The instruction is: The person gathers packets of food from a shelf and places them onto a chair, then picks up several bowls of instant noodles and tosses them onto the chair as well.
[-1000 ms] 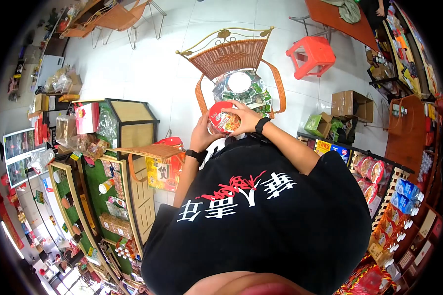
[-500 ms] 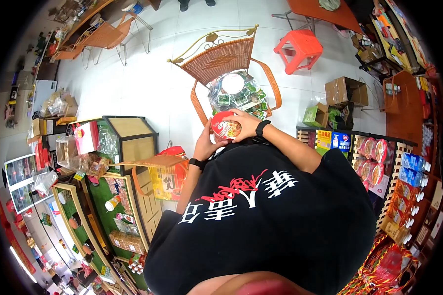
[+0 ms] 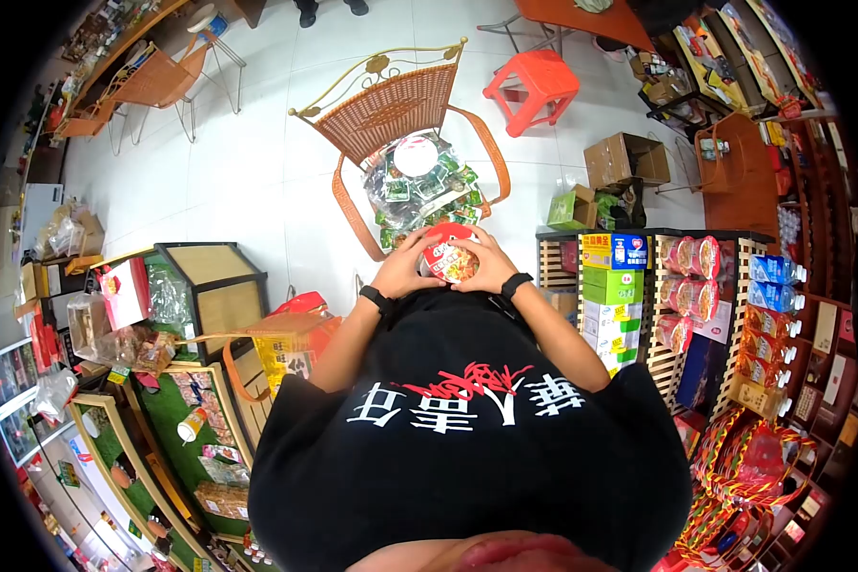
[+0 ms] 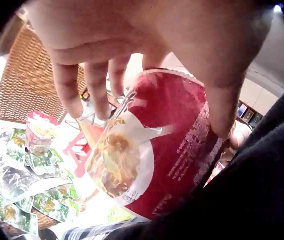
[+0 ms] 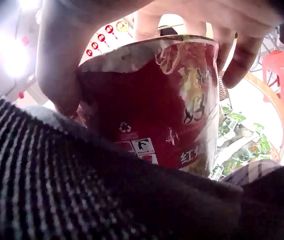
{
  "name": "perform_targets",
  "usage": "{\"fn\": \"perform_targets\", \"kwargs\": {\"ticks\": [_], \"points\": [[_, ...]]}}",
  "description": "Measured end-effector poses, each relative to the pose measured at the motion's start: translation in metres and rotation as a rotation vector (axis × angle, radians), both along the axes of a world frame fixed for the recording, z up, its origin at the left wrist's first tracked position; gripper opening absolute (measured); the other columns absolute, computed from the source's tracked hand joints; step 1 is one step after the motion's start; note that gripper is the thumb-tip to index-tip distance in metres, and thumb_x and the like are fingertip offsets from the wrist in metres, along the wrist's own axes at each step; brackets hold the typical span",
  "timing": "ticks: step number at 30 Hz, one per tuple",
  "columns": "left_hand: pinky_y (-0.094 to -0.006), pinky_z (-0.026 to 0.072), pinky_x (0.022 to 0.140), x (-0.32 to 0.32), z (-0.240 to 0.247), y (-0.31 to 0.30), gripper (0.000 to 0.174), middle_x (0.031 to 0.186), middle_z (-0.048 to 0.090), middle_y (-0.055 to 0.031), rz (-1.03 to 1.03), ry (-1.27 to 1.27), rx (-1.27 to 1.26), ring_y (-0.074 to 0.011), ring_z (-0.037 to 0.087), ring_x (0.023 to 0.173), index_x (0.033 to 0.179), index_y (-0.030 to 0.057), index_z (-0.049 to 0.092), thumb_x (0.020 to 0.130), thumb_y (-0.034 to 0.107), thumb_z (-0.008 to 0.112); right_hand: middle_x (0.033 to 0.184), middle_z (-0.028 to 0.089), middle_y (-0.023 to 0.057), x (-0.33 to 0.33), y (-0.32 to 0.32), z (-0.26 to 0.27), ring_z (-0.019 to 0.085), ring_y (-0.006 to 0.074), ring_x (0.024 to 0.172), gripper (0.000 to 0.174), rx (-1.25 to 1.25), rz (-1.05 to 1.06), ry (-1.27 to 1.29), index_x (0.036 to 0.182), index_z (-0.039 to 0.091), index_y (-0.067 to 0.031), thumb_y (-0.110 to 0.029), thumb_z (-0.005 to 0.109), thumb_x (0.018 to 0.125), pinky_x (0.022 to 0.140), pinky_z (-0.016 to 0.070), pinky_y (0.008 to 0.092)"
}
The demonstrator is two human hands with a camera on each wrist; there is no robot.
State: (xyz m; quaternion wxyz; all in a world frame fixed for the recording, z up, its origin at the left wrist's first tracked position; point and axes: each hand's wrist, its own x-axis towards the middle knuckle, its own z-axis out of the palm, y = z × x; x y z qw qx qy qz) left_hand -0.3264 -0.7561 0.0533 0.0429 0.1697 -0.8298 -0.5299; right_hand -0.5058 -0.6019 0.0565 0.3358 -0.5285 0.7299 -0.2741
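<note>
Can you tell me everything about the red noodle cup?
The cup is red and round, with noodle pictures and pale writing. It might be paper or plastic, and there seems to be shiny, crinkly see-through wrap on it. Its top looks closed. The left hand and right hand hold it from both sides, in front of the black shirt.

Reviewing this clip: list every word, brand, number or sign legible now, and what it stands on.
"華人青年": white, on the black shirt, upside down in the head view.
"好": on the wall of the cup.
"红": lower on that wall; the character after it is unclear.
Recycling sign and a small figure sign: same wall.
Too small or blurred: the shirt's red script, the cup's fine print, the packets, the cartons.
</note>
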Motion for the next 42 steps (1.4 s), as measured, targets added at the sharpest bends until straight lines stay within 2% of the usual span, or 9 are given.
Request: {"fn": "perform_targets", "kwargs": {"ticks": [2,3,9,11,12,20,27,32,42], "points": [[-0.0406,0.0359,0.106,-0.003,-0.004,0.004,0.079,0.143,0.036,-0.015,-0.082,0.067,-0.058,-0.0344,0.039,0.13,0.129,0.0124,0.05,0.061,0.029,0.085,0.143,0.031,0.0211,0.006,0.015,-0.006,0.038,0.0424,0.126,0.085,0.005,-0.035,-0.006,0.127,0.056,-0.019,-0.033,0.085,0.048,0.106,0.0356,0.0447],[-0.0408,0.0363,0.106,-0.004,-0.006,0.006,0.077,0.142,0.037,-0.0153,-0.113,0.064,0.001,-0.0347,0.039,0.13,0.129,0.0137,0.051,0.061,0.029,0.085,0.143,0.031,0.0216,0.01,0.023,-0.008,0.037,0.0424,0.127,0.084,0.0,-0.074,-0.019,0.126,0.056,-0.0192,-0.032,0.084,0.048,0.106,0.0355,0.0446],[-0.0396,0.0398,0.102,-0.011,-0.012,0.013,0.071,0.136,0.045,-0.0155,-0.209,0.067,0.072,-0.0347,0.047,0.123,0.123,0.0137,0.054,0.061,0.029,0.085,0.139,0.035,0.022,0.022,0.044,-0.002,0.042,0.0392,0.125,0.083,-0.012,-0.155,-0.09,0.124,0.057,-0.0147,-0.027,0.084,0.047,0.105,0.0372,0.0428],[-0.0382,0.041,0.1,-0.009,-0.016,0.014,0.066,0.133,0.047,-0.0144,-0.248,0.05,0.006,-0.0345,0.049,0.121,0.117,0.0123,0.056,0.06,0.029,0.085,0.139,0.035,0.0217,0.028,0.048,-0.004,0.042,0.0399,0.124,0.081,-0.016,-0.169,-0.066,0.124,0.057,-0.015,-0.026,0.083,0.048,0.104,0.0374,0.0433],[-0.038,0.0413,0.1,-0.009,-0.018,0.014,0.062,0.133,0.048,-0.0136,-0.239,0.037,0.033,-0.0342,0.049,0.12,0.111,0.0115,0.057,0.058,0.029,0.086,0.141,0.033,0.0212,0.031,0.05,-0.005,0.041,0.0408,0.124,0.081,-0.015,-0.184,-0.016,0.124,0.057,-0.0158,-0.025,0.083,0.048,0.104,0.0379,0.044],[-0.0382,0.0426,0.099,0.001,-0.027,0.013,0.054,0.136,0.046,-0.0128,-0.104,0.113,0.063,-0.0333,0.049,0.121,0.109,0.0116,0.056,0.062,0.018,0.083,0.145,0.027,0.0197,0.038,0.032,-0.01,0.04,0.0414,0.121,0.081,0.033,-0.209,0.121,0.124,0.057,-0.0179,-0.024,0.083,0.047,0.102,0.0401,0.0453],[-0.0388,0.0444,0.095,0.011,-0.025,0.004,0.052,0.137,0.045,-0.0122,-0.029,0.092,-0.012,-0.0337,0.05,0.12,0.109,0.0117,0.056,0.064,0.016,0.081,0.145,0.027,0.0173,0.035,0.008,-0.015,0.039,0.041,0.122,0.08,0.034,-0.125,0.117,0.123,0.057,-0.0197,-0.025,0.083,0.048,0.101,0.0414,0.045],[-0.0394,0.0436,0.096,0.02,-0.029,0.001,0.045,0.139,0.043,-0.0129,0.059,0.051,-0.006,-0.0347,0.049,0.12,0.099,0.0089,0.054,0.063,0.013,0.081,0.146,0.025,0.0182,0.035,-0.007,-0.02,0.039,0.0397,0.123,0.081,0.019,-0.064,0.103,0.125,0.057,-0.022,-0.026,0.084,0.049,0.101,0.0412,0.0437],[-0.0387,0.0443,0.095,0.011,-0.037,-0.019,0.04,0.136,0.048,-0.0127,0.14,-0.018,-0.057,-0.0347,0.05,0.119,0.093,0.0082,0.055,0.063,0.015,0.081,0.147,0.024,0.0186,0.012,-0.041,-0.037,0.04,0.04,0.124,0.082,0.007,0.046,0.064,0.126,0.055,-0.0224,-0.025,0.085,0.049,0.1,0.0431,0.0432]]}}
